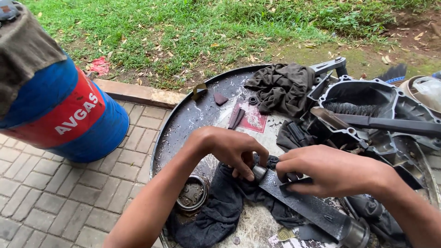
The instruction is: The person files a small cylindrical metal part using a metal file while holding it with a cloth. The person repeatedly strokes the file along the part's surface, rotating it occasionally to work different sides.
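My left hand (232,149) pinches the rounded metal end of a long dark greasy metal bar (305,204) that lies slanted across a black rag (220,206). My right hand (328,171) grips the same bar just behind that end, fingers curled over it. The bar's far end, a metal bushing (356,234), points to the lower right. All of this rests on a round, dirty metal drum top (183,119).
A round metal bearing cup (193,193) sits left of the rag. A dark engine cover (367,110) with a brush, a grey cloth (282,87) and small parts lie at the back. A blue and red drum (59,110) lies on the brick paving at left; grass beyond.
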